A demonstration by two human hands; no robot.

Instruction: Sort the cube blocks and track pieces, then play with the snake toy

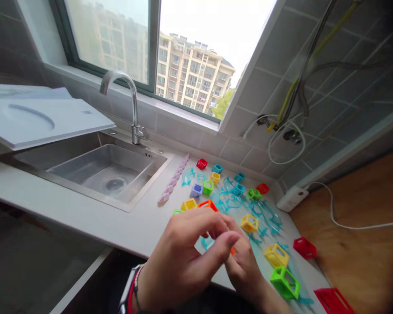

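Observation:
My left hand (186, 253), with a band and bracelets at the wrist, is closed, its fingers curled over against my right hand. My right hand (244, 261) is closed too, meeting it above the counter. Between the two shows a small bit of an orange plastic piece (232, 250); the rest is hidden by fingers. Just behind the knuckles lie an orange-red frame cube (208, 204) and a yellow frame cube (189, 204). Further yellow (249, 223), green (284, 282) and blue (238, 189) frame pieces are scattered around, among clear blue curved track-like parts (227, 200).
A steel sink (134, 203) with a tap (134, 104) is on the left, partly under a white panel (62, 115). A lilac twisted strip (174, 179) lies beside it. Red pieces (304, 247) and a white power strip (293, 198) sit along the right. Cables (291, 87) hang from the wall.

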